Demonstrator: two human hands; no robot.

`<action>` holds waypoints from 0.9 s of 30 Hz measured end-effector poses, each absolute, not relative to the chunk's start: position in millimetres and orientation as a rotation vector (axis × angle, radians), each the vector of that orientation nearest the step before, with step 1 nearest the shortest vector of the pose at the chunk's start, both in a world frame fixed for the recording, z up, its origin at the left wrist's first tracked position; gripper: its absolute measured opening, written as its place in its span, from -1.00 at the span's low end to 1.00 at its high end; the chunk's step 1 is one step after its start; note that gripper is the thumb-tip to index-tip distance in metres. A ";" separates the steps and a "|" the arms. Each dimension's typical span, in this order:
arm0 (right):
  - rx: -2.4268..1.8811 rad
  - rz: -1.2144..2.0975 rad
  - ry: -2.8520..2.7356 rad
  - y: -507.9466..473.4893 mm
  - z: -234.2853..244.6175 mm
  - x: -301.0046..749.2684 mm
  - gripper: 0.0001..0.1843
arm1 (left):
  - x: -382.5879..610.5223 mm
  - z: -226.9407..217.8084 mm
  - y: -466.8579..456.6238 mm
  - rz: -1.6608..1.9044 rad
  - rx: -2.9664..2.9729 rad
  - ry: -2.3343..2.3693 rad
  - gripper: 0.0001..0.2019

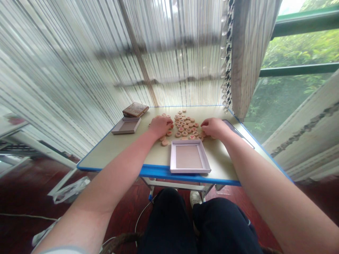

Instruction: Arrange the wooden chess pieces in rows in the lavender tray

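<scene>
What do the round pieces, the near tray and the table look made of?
Pieces: likely wood, smooth; pale tan discs with red or dark marks, though plastic is possible.
Near tray: probably cardboard, matte; thin, straight, pale walls.
Table: perhaps laminate, with a soft, even sheen; its smooth blue edging could be plastic.

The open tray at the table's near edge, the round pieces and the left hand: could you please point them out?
Open tray (187,157): head view, on its inside floor.
Round pieces (184,133): head view, on one piece's upper face.
Left hand (159,126): head view, on its back.
</scene>
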State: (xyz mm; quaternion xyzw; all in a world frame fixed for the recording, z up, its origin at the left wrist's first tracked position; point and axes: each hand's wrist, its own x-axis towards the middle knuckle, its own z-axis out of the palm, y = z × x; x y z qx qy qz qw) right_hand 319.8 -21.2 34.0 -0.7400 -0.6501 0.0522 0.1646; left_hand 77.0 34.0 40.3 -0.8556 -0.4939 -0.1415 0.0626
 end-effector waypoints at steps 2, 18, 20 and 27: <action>-2.111 0.182 -1.853 -20.7 33.5 321.1 -0.72 | 76.1 40.6 34.3 -0.416 -2.569 -1.507 -0.70; -1.891 0.032 -1.925 -15.0 22.4 319.4 -0.67 | 79.7 38.3 30.6 -0.459 -2.639 -1.269 -0.69; -1.914 0.043 -1.914 -13.5 21.0 320.0 -0.66 | 79.8 38.3 29.9 -0.451 -2.649 -1.276 -0.70; -1.966 0.079 -1.817 -23.3 32.6 321.9 -0.66 | 78.9 42.4 28.5 -0.494 -2.642 -1.283 -0.69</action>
